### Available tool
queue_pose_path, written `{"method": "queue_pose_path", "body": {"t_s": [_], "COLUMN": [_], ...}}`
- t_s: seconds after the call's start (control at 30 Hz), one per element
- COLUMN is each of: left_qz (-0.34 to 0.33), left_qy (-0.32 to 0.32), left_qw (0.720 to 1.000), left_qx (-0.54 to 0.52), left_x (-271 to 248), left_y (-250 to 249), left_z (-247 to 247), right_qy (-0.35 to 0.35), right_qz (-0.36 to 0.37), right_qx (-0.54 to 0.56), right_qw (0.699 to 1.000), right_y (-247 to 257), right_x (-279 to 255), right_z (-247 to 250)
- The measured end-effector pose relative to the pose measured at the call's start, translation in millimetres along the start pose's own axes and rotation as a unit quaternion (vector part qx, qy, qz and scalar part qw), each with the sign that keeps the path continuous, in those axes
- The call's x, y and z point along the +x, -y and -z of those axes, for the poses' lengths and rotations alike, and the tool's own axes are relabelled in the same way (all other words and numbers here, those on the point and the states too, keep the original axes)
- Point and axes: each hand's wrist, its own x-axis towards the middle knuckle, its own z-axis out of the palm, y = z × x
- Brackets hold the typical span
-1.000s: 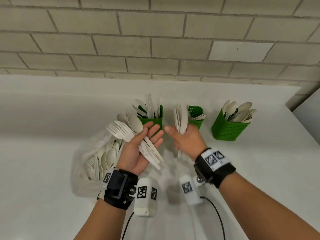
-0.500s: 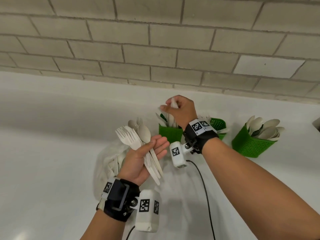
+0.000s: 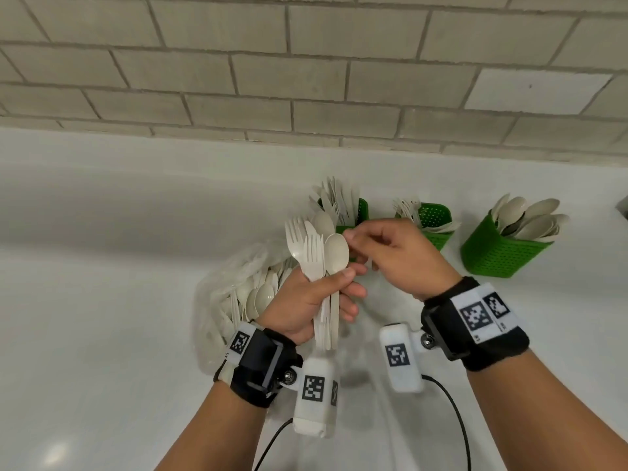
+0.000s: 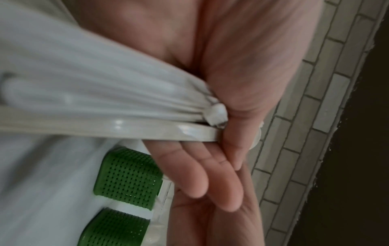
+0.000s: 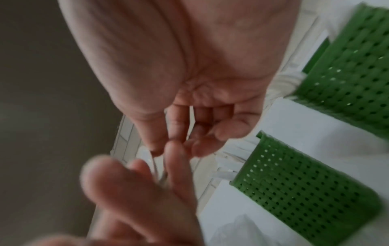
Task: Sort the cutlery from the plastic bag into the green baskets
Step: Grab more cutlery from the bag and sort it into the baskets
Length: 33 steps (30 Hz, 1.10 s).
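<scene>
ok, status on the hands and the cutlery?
Left hand grips cutlery bundle. Right hand empty at spoon. Bag still part full. Baskets unobstructed.

A wall (image 3: 306,62) of pale grey-beige bricks laid in staggered courses with darker mortar lines fills the upper part of the head view; one brick (image 3: 533,91) at the upper right is markedly lighter than the rest. Below it a glossy white upstand (image 3: 136,158) curves down into the white worktop (image 3: 85,334), which spreads across the whole lower field; a soft bright reflection (image 3: 56,452) lies on the worktop near the lower left corner; at the far right edge a small darker recess (image 3: 623,207) cuts into the white surface.
</scene>
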Motion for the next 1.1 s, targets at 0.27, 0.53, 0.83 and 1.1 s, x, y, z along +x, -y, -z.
{"method": "queue_pose_path", "body": {"t_s": [0.27,0.53,0.83,1.1], "left_qz": [0.021,-0.005,0.042,0.032], "left_qy": [0.050,0.038,0.058,0.057], "left_qw": [0.996,0.985,0.994,0.998], "left_qx": [0.066,0.168,0.083,0.001], "left_x": [-2.9,-2.3,-7.3,-7.8], "left_y": [6.9,14.9,14.7,9.8], "left_z": [-14.5,-21.3,-13.8,-2.5], "right_qy": [-0.020,-0.025,-0.207,-0.273], "right_qz": [0.038,0.034,0.114,0.152], "right_qx": [-0.016,-0.130,-0.002,-0.006], "right_qw": [0.999,0.991,0.972,0.950], "right_y": [8.8,17.7,49.4,54.8], "right_x": [-27.3,-25.0,-1.0,40.5], "right_z": [8.8,15.6,47.2,54.0]}}
